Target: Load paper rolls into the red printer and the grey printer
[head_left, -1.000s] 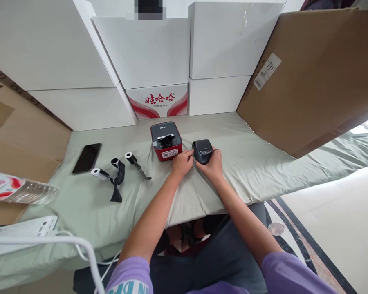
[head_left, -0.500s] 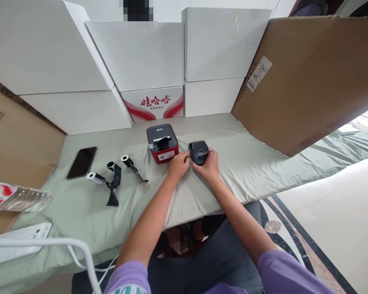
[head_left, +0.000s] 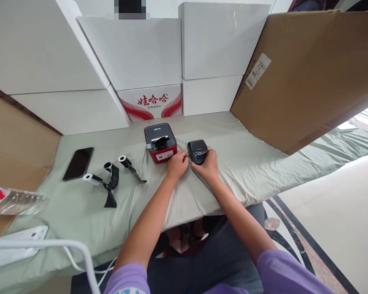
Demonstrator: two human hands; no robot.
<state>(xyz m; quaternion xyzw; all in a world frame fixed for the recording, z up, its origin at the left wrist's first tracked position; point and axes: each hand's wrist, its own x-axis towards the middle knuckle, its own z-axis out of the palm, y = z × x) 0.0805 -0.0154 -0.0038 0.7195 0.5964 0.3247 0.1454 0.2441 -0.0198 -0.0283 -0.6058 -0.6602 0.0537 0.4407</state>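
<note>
Small black printer (head_left: 197,149) — front facing the person, right hand (head_left: 207,166) cupping it, left hand (head_left: 177,165) fingertips touching

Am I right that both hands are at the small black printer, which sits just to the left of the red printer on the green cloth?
Not quite: the head view shows the small black printer just to the right of the red printer, not the left. The rest holds: the left hand and right hand are both at it, on the green cloth.
</note>
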